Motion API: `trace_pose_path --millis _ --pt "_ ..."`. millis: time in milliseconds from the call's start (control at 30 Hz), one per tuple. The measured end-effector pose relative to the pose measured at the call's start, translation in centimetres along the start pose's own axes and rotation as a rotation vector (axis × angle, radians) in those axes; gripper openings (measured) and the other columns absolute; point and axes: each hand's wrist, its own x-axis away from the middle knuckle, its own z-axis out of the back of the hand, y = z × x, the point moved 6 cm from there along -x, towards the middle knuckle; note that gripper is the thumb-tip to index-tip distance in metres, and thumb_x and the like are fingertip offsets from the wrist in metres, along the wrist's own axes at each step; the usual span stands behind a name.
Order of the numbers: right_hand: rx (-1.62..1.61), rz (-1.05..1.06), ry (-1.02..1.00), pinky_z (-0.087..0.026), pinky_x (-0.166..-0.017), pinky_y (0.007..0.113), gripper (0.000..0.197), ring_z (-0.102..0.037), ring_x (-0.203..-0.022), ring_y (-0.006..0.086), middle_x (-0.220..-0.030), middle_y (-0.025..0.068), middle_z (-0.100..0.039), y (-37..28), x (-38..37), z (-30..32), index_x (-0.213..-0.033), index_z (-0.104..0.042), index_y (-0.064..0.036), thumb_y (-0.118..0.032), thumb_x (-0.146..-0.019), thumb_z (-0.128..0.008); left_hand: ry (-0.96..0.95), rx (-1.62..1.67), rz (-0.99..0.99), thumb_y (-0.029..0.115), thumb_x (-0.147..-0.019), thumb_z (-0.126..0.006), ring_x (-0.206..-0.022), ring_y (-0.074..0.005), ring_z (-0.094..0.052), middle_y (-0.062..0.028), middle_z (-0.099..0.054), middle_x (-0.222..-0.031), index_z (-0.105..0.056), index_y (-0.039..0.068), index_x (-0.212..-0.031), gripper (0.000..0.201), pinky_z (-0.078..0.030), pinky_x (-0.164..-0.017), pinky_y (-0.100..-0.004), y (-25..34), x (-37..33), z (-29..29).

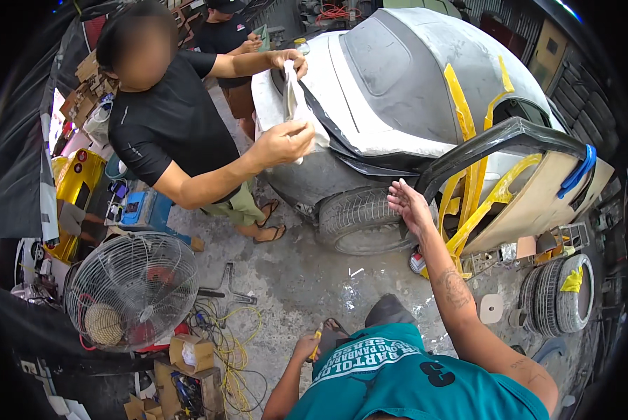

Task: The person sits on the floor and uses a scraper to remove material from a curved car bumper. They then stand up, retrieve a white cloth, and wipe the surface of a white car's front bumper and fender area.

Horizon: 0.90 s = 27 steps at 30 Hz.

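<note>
My right hand (410, 207) reaches forward with its fingers spread and nothing in them. It is between the car's dusty tyre (359, 217) and the curved black frame (503, 143), apparently a car door's window frame. Low by my left side, my left hand (305, 347) is closed around a slim yellow tool (318, 337), too small to tell its kind. In front stands a car (405, 42) with a sanded white and grey body. At its corner, a co-worker (170, 112) in a black shirt holds a strip of white material (294, 98) between both hands.
Yellow sheeting (461, 112) hangs beside the door. A large caged fan (135, 290) stands at left, with yellow cables (237, 350) on the floor. Loose tyres (555, 297) are at right. A second person (223, 42) stands behind the co-worker.
</note>
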Motion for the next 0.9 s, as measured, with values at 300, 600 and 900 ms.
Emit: trace_pose_path --millis 300,600,900 --pt "0.333 0.462 -0.264 -0.050 -0.081 0.029 0.045 -0.061 -0.094 0.0167 -0.109 0.0098 -0.063 -9.7 -3.1 -16.0 -0.117 -0.060 0.0022 -0.038 -0.096 -0.057 0.159 -0.108 -0.107 0.023 -0.092 -0.056 -0.048 -0.0238 -0.063 -0.0158 -0.065 -0.068 -0.063 -0.003 -0.096 0.027 -0.052 -0.043 -0.0346 -3.5 -2.3 4.5" --pt "0.151 0.138 -0.374 -0.047 -0.058 0.023 0.026 -0.057 -0.067 0.0138 -0.090 0.0062 -0.058 -10.4 -6.2 -23.7 -0.100 -0.053 -0.0041 -0.023 -0.091 -0.068 0.181 -0.180 -0.083 0.022 -0.094 -0.055 -0.051 -0.0264 -0.065 -0.0198 -0.067 -0.071 -0.058 -0.008 -0.104 0.031 -0.053 -0.044 -0.0366 -2.0 1.8 1.8" --pt "0.502 -0.129 -0.296 -0.047 -0.085 0.036 0.108 -0.046 -0.116 0.0361 -0.136 0.0268 -0.040 -0.8 -7.2 -18.5 -0.142 -0.033 0.0045 -0.079 -0.076 -0.055 0.150 0.073 -0.061 0.026 -0.093 -0.055 -0.052 -0.0267 -0.066 -0.0181 -0.068 -0.068 -0.063 -0.006 -0.093 0.034 -0.053 -0.047 -0.0380 -6.8 -4.1 2.5"
